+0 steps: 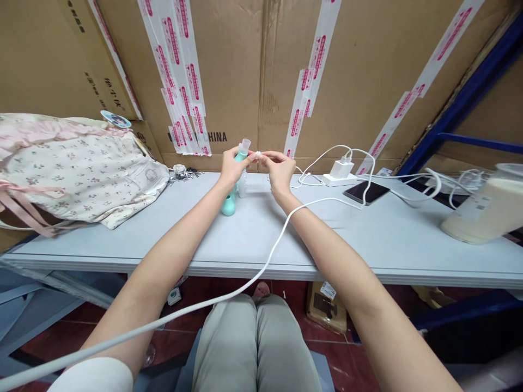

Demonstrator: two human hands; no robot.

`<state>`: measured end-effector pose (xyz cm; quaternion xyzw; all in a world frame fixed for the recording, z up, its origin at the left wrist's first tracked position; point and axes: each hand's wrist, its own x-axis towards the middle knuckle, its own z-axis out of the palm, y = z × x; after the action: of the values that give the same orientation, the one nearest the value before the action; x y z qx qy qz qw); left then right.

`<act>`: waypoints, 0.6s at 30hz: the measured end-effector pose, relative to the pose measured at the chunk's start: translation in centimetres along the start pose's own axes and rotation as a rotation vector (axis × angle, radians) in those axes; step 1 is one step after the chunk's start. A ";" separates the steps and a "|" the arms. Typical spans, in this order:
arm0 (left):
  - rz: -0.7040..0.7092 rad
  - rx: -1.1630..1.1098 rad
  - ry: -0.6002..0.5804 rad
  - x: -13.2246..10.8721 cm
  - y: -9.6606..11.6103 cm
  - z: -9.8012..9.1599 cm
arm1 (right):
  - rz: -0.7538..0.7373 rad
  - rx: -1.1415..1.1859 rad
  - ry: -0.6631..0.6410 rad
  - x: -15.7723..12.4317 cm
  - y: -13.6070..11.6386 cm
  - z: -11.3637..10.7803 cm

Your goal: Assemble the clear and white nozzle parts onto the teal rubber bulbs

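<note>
"Why so close?"

"Probably for steadiness: over the table (245, 239), the left hand (231, 166) curls its fingers around the teal device (229, 206); the right hand's fingers (268, 157) pinch a small white piece (258, 154) beside it."

This place seems to be a storage room or a small warehouse. Behind the long, pale grey, flat counter (249, 239) stands a tall wall of brown cardboard (241, 65), which carries black printed letters and strips of white-and-red packing tape (314, 65). At right is a blue metal frame (466, 97). Below, a brown cardboard box (327, 314) lies on the dark red tiled floor (347, 354).
</note>
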<state>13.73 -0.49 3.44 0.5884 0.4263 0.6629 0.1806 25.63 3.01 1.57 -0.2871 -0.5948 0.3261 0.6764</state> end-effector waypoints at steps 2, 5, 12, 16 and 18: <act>-0.001 -0.007 0.002 0.0 0.0 0.1 | 0.004 0.005 0.008 0.0 0.0 0.0; 0.003 -0.018 0.012 0.0 0.0 0.1 | 0.002 0.012 0.002 -0.2 -0.1 0.1; 0.040 -0.007 0.053 -0.1 0.0 0.2 | 0.020 0.100 -0.094 -0.6 0.1 0.6; 0.048 0.012 0.042 -0.1 -0.1 0.2 | 0.029 0.080 -0.055 -0.6 0.1 0.5; 0.056 0.022 0.041 -0.1 -0.2 0.2 | 0.045 0.093 -0.032 -0.5 -0.1 0.5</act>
<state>13.86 -0.38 3.26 0.5883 0.4205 0.6749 0.1465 25.13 2.55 1.35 -0.2635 -0.5830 0.3731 0.6719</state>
